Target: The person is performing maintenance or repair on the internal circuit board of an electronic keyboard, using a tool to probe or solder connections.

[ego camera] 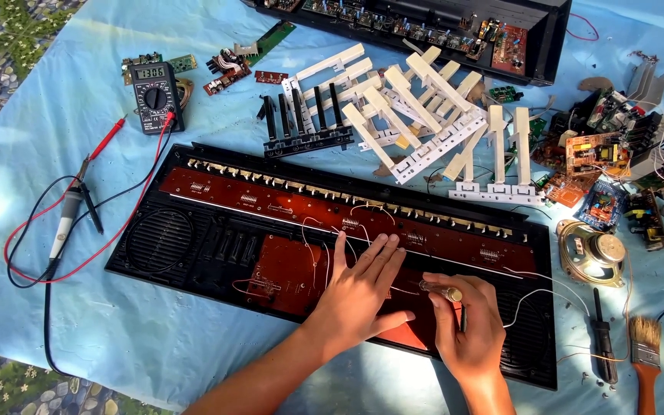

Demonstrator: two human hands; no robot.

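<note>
An opened black keyboard case (155,246) lies across the blue sheet, with long brown circuit boards (270,201) and thin white wires inside. My left hand (363,288) rests flat on the lower brown board, fingers spread. Just to its right, my right hand (466,327) grips a screwdriver (449,293) with a clear handle, its tip down on the board near the case's front edge.
A black multimeter (154,96) with red and black probes sits at the back left. Loose white and black key sets (416,107) lie behind the case. A round speaker (592,252), a black screwdriver (602,338), a paintbrush (644,350) and several small boards crowd the right side.
</note>
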